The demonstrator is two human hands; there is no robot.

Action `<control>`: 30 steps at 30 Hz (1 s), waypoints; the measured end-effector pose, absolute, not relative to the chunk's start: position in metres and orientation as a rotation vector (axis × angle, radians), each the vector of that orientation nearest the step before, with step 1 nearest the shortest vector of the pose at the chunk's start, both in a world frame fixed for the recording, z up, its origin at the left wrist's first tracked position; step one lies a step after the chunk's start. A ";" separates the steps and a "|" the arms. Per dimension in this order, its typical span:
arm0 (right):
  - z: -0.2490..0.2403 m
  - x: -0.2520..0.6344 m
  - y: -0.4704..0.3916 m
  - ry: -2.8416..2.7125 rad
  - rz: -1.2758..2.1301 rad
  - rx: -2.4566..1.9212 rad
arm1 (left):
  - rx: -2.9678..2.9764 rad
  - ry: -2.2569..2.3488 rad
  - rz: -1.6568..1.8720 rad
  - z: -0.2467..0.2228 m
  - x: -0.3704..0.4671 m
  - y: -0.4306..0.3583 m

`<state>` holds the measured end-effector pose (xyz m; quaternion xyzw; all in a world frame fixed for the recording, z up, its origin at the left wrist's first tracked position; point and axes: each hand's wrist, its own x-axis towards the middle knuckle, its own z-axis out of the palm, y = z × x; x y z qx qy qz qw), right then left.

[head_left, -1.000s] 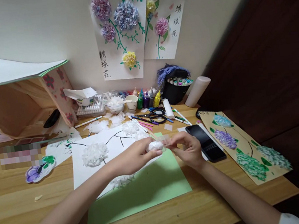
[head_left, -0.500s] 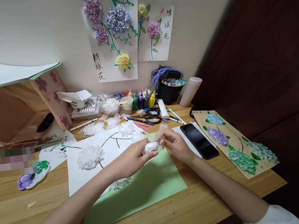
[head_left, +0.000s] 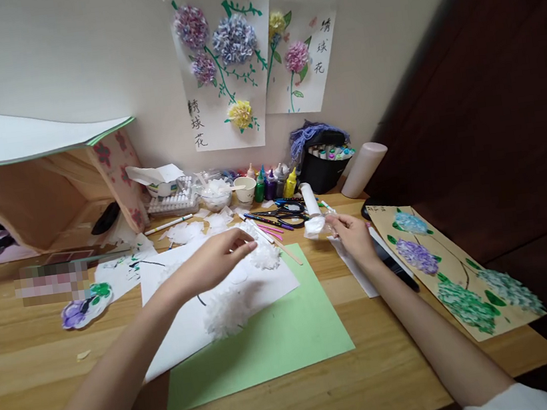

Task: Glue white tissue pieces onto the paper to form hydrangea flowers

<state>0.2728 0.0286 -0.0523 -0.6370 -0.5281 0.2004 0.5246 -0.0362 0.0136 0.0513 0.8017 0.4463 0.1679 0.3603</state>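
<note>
My right hand [head_left: 354, 238] pinches a small clear plastic packet with white stuff inside [head_left: 315, 228], held out beside a white tube. The phone [head_left: 395, 263] behind that hand is partly covered by it. My left hand [head_left: 218, 261] hovers over the white sheet [head_left: 180, 341], fingers bent and a little apart, with nothing visible in them. Drawn branches and ruffled white paper flowers are on this sheet, one flower [head_left: 227, 310] below my left hand and another [head_left: 265, 257] by its fingertips. A green sheet [head_left: 294, 326] lies under the white one.
Scissors [head_left: 292, 214], pens and a white tube [head_left: 310, 200] lie behind. Paint bottles [head_left: 271, 184], a paper cup [head_left: 245, 190] and a black marker case [head_left: 323, 161] line the wall. A flower picture [head_left: 456, 268] lies at right; a paint palette [head_left: 88, 305] at left.
My hands have moved apart. My left hand has let go of the white packet and drawn left; my right hand has carried it right. The camera view has shifted slightly.
</note>
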 end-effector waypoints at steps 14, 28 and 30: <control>-0.067 0.266 0.043 -1.765 -0.321 -1.905 | 2.061 1.954 0.492 0.089 -0.174 0.052; -0.031 0.010 0.138 -2.534 0.285 -1.244 | 2.182 1.873 0.166 0.068 -0.178 0.065; -0.038 -0.007 0.142 -2.513 0.323 -1.275 | 2.192 1.859 0.156 0.064 -0.177 0.068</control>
